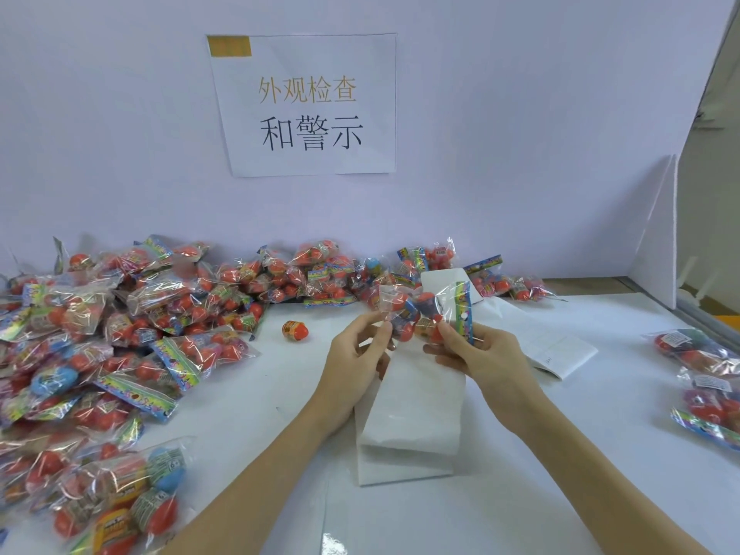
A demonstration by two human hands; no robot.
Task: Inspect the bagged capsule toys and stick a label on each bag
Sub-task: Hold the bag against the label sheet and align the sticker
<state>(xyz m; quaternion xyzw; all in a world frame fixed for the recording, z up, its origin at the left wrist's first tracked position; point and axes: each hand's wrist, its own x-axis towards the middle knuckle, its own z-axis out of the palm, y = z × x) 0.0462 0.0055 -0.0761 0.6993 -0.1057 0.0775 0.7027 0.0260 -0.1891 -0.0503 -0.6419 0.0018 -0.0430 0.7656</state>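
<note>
Head view — bag pile (pixel 120 334) left, loose capsule (pixel 295 330).

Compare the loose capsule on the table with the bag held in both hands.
The loose capsule lies unbagged on the white table, untouched; the held bag is lifted, gripped by the left hand and right hand. The capsule is single; the bag holds several. Both show red-orange capsules.

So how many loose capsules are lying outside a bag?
1 that I can see: a loose capsule on the table, between the big pile of bags and the left hand. Others may be hidden under the pile.
</note>
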